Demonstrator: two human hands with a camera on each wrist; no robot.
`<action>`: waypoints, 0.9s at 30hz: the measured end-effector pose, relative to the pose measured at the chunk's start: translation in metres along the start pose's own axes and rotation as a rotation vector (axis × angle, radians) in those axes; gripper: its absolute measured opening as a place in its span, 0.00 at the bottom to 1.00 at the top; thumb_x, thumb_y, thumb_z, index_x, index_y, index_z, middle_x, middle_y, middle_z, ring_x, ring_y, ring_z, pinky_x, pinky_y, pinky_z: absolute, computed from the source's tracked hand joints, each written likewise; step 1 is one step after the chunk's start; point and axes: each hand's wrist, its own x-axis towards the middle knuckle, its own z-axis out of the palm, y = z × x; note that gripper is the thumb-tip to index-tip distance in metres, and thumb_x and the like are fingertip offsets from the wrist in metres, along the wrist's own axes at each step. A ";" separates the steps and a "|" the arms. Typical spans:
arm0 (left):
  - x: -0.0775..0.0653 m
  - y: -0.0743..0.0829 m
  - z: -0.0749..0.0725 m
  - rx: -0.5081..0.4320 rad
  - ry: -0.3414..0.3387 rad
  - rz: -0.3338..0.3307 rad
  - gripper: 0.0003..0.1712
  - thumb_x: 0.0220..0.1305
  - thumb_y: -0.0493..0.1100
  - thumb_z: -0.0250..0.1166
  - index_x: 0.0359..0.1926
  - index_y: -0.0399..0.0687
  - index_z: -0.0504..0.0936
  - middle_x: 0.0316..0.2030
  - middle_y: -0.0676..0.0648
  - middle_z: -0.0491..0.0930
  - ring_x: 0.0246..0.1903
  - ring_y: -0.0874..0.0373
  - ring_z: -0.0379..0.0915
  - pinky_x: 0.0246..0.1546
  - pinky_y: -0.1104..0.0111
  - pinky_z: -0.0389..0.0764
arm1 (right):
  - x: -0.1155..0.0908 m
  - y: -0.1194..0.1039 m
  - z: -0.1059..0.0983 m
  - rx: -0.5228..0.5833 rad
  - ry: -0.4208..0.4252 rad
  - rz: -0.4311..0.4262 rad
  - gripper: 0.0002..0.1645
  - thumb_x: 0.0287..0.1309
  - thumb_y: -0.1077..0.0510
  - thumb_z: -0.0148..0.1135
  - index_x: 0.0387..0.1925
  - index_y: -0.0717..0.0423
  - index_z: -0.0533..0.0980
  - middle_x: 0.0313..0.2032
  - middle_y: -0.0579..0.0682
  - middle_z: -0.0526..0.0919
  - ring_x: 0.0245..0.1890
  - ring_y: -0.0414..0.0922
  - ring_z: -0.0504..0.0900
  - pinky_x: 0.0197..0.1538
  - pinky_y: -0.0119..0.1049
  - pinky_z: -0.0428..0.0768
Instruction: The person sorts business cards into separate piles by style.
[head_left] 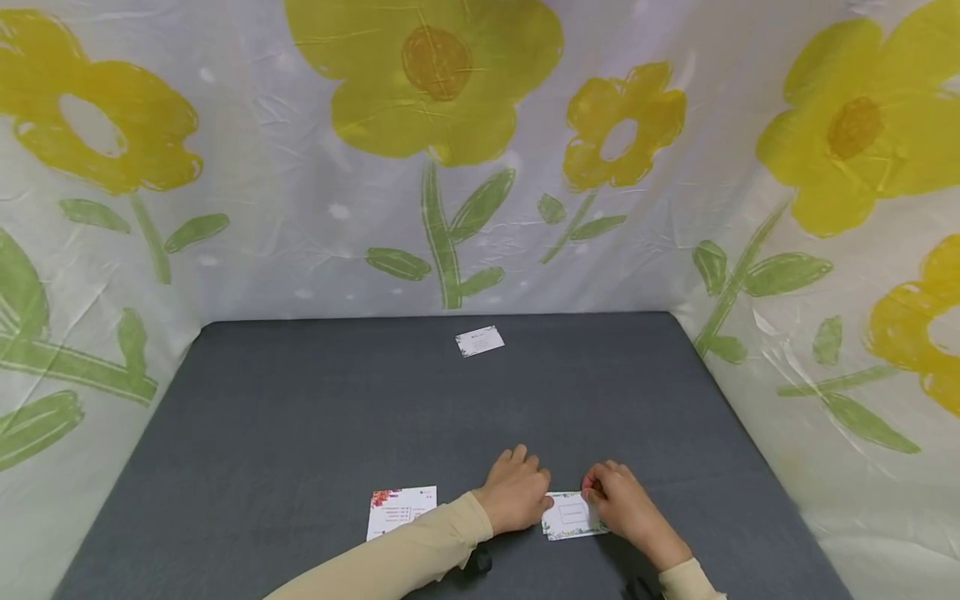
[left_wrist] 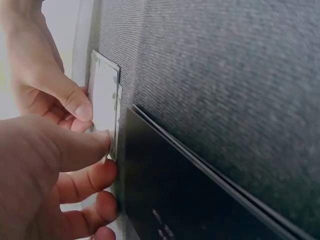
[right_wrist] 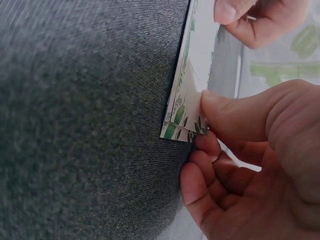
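Two or more white cards with green leaf borders (head_left: 572, 515) lie stacked near the front of the table, one slightly offset from the other. My left hand (head_left: 516, 492) pinches the left end of the stack, thumb on top and fingers curled at its edge. At the opposite end, my right hand (head_left: 624, 504) pinches the cards between thumb and curled fingers. In the right wrist view the lower card's corner (right_wrist: 169, 132) sticks out past the upper one. A white card with red flowers and red print (head_left: 401, 508) lies left of the hands, partly hidden by my left sleeve.
Another white card (head_left: 480, 341) lies near the back edge of the dark grey table (head_left: 300, 417). White curtains (head_left: 247, 167) with yellow flowers enclose the back and sides. A dark flat panel with pale marks (left_wrist: 165, 180) fills the lower left wrist view; its kind is unclear.
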 end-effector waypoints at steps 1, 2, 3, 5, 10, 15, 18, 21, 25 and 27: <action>0.000 0.000 0.000 0.004 0.004 -0.002 0.13 0.69 0.58 0.67 0.34 0.57 0.85 0.30 0.55 0.81 0.32 0.61 0.61 0.34 0.69 0.60 | 0.000 0.000 0.000 -0.006 0.005 0.002 0.11 0.56 0.66 0.72 0.28 0.49 0.78 0.27 0.42 0.73 0.34 0.39 0.69 0.40 0.34 0.69; 0.001 0.001 0.001 0.007 0.007 -0.005 0.13 0.69 0.58 0.68 0.35 0.57 0.85 0.30 0.55 0.80 0.32 0.61 0.61 0.34 0.69 0.60 | -0.001 0.000 0.000 -0.013 0.008 0.005 0.11 0.56 0.66 0.72 0.28 0.49 0.79 0.27 0.42 0.73 0.35 0.39 0.69 0.40 0.34 0.69; 0.001 0.001 0.001 0.007 0.010 -0.008 0.13 0.68 0.58 0.68 0.35 0.57 0.84 0.30 0.55 0.80 0.32 0.61 0.61 0.34 0.69 0.61 | -0.001 0.000 0.001 -0.021 0.010 0.010 0.11 0.55 0.66 0.72 0.28 0.49 0.79 0.27 0.42 0.73 0.35 0.40 0.69 0.39 0.34 0.69; 0.001 0.002 0.001 0.001 0.011 -0.014 0.12 0.68 0.57 0.68 0.37 0.56 0.82 0.30 0.55 0.79 0.31 0.60 0.62 0.34 0.69 0.60 | -0.001 -0.001 0.001 -0.036 0.011 0.018 0.11 0.56 0.66 0.72 0.28 0.49 0.79 0.28 0.42 0.73 0.34 0.40 0.69 0.38 0.34 0.69; 0.003 0.001 0.001 -0.066 -0.001 -0.021 0.12 0.67 0.55 0.69 0.37 0.56 0.77 0.29 0.56 0.75 0.30 0.61 0.59 0.33 0.69 0.57 | 0.002 -0.009 -0.006 -0.118 -0.033 0.029 0.07 0.57 0.63 0.73 0.30 0.52 0.80 0.30 0.44 0.73 0.34 0.42 0.68 0.37 0.36 0.71; 0.006 -0.009 0.000 -0.218 -0.030 -0.047 0.13 0.65 0.54 0.68 0.44 0.55 0.77 0.33 0.56 0.77 0.32 0.62 0.62 0.35 0.70 0.61 | 0.030 -0.021 -0.027 -0.204 -0.153 0.011 0.10 0.59 0.56 0.74 0.41 0.55 0.82 0.39 0.49 0.80 0.40 0.47 0.77 0.42 0.47 0.80; 0.009 -0.020 -0.002 -0.382 -0.010 -0.094 0.15 0.68 0.53 0.66 0.50 0.52 0.79 0.36 0.55 0.81 0.34 0.62 0.70 0.37 0.70 0.69 | 0.060 -0.027 -0.042 -0.150 -0.182 -0.010 0.14 0.67 0.53 0.69 0.49 0.55 0.82 0.46 0.52 0.85 0.45 0.50 0.83 0.46 0.52 0.83; 0.015 -0.039 -0.010 -0.503 0.068 -0.161 0.17 0.71 0.51 0.65 0.55 0.48 0.82 0.34 0.54 0.84 0.34 0.61 0.76 0.35 0.68 0.75 | 0.097 -0.032 -0.054 -0.056 -0.185 -0.055 0.15 0.74 0.53 0.61 0.55 0.56 0.81 0.50 0.55 0.87 0.49 0.53 0.86 0.49 0.53 0.83; 0.030 -0.081 -0.029 -0.488 0.141 -0.261 0.18 0.73 0.48 0.63 0.57 0.45 0.82 0.37 0.49 0.86 0.41 0.53 0.81 0.38 0.60 0.80 | 0.149 -0.042 -0.060 0.029 -0.238 -0.094 0.20 0.79 0.53 0.53 0.63 0.59 0.76 0.58 0.60 0.84 0.57 0.57 0.84 0.58 0.56 0.82; 0.039 -0.107 -0.036 -0.470 0.140 -0.333 0.20 0.75 0.49 0.61 0.60 0.44 0.81 0.45 0.43 0.86 0.49 0.46 0.81 0.45 0.53 0.82 | 0.174 -0.049 -0.058 0.025 -0.289 -0.079 0.26 0.80 0.52 0.51 0.70 0.60 0.70 0.64 0.64 0.80 0.63 0.60 0.81 0.63 0.58 0.79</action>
